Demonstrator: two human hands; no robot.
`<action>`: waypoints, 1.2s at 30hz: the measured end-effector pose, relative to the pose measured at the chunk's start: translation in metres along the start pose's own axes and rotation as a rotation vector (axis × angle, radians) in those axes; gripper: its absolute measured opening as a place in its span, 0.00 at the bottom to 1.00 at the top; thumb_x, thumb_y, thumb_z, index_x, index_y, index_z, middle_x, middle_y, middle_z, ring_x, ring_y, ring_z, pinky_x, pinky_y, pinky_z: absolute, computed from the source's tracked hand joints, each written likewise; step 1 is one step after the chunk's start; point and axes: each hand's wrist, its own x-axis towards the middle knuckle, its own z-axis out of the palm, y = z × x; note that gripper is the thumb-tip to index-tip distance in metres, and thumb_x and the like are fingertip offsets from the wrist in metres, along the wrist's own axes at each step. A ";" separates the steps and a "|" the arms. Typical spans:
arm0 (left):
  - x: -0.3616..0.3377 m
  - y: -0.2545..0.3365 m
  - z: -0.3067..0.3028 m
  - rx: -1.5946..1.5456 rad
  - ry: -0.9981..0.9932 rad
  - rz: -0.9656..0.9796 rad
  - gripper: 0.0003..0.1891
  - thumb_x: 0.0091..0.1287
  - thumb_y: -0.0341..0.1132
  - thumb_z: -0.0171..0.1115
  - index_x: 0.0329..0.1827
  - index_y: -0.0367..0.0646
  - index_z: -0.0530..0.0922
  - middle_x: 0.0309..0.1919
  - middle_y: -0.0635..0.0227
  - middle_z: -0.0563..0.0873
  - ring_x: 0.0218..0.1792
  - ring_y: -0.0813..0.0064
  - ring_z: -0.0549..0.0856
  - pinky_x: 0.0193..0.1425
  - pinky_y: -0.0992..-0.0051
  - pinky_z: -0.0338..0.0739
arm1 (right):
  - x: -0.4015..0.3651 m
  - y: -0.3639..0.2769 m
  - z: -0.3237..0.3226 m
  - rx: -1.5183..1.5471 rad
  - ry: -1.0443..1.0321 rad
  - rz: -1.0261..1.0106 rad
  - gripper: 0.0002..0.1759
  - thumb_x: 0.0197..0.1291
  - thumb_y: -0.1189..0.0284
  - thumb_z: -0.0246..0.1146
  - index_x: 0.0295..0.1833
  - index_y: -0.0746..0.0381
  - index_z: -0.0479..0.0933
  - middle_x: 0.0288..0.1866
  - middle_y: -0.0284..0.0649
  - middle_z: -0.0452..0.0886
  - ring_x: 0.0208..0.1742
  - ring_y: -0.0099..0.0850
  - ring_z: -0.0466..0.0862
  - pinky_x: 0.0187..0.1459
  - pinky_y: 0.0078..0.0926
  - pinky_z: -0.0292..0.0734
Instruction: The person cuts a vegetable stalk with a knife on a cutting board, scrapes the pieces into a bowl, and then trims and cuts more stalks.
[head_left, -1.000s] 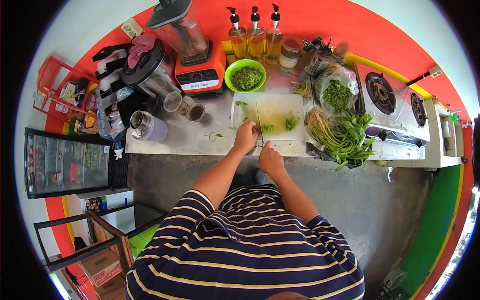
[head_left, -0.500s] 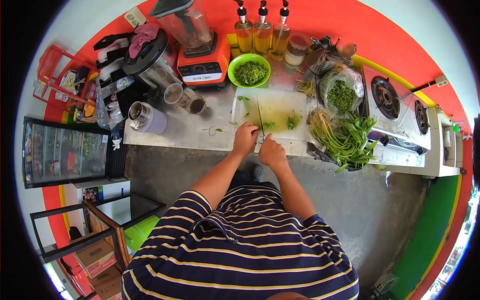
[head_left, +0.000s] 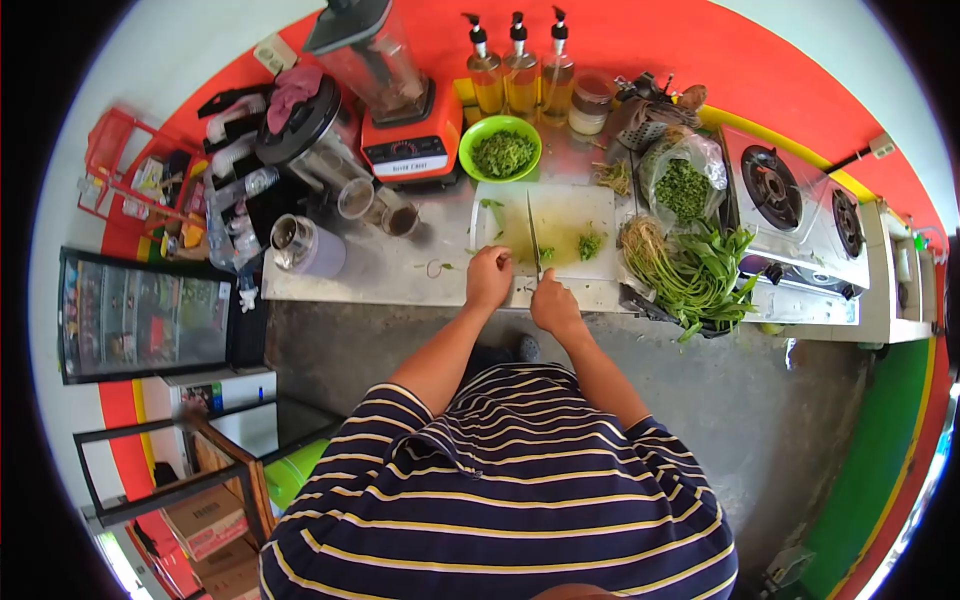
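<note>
My right hand [head_left: 556, 303] is wrapped around the handle of a knife [head_left: 533, 225], whose long blade points away from me over the white cutting board [head_left: 580, 205]. Just left of the blade, at the board's front edge, my left hand [head_left: 489, 277] has its fingers curled together; what they pinch, if anything, is too small to make out. Chopped greens [head_left: 589, 245] lie right of the blade, and a few more bits sit against it. A green leaf [head_left: 492, 208] rests at the board's upper left. Behind the board stands a lime-green bowl [head_left: 466, 152] of chopped greens [head_left: 503, 154].
Right of the board lie a bunch of long leafy greens [head_left: 690, 270] and a plastic bag of cut greens [head_left: 683, 190], beside a gas stove [head_left: 810, 235]. An orange blender [head_left: 410, 150], pump bottles [head_left: 520, 75] and a metal-topped container [head_left: 310, 247] stand behind and left.
The knife has shifted a little to the right, widening the gap between its blade and my left hand. The whole view has also moved slightly.
</note>
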 end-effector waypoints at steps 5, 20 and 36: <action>0.026 -0.024 -0.018 0.069 0.061 0.047 0.15 0.58 0.21 0.63 0.49 0.40 0.84 0.41 0.56 0.86 0.38 0.59 0.87 0.44 0.65 0.81 | -0.007 0.010 -0.051 -0.160 -0.141 -0.067 0.23 0.67 0.63 0.61 0.60 0.65 0.69 0.48 0.61 0.85 0.51 0.57 0.86 0.53 0.51 0.81; 0.064 -0.024 -0.034 0.236 -0.056 0.192 0.25 0.56 0.15 0.56 0.56 0.45 0.84 0.52 0.57 0.83 0.54 0.54 0.80 0.62 0.60 0.75 | -0.044 0.074 -0.057 -0.074 -0.129 -0.147 0.25 0.67 0.54 0.63 0.62 0.56 0.76 0.55 0.49 0.85 0.58 0.51 0.83 0.56 0.50 0.78; 0.084 -0.012 -0.008 0.328 -0.012 0.217 0.15 0.59 0.26 0.70 0.50 0.47 0.86 0.54 0.64 0.82 0.58 0.56 0.78 0.64 0.61 0.74 | -0.063 0.089 -0.063 0.115 0.057 -0.030 0.22 0.63 0.56 0.67 0.55 0.59 0.79 0.47 0.53 0.86 0.51 0.55 0.83 0.49 0.50 0.77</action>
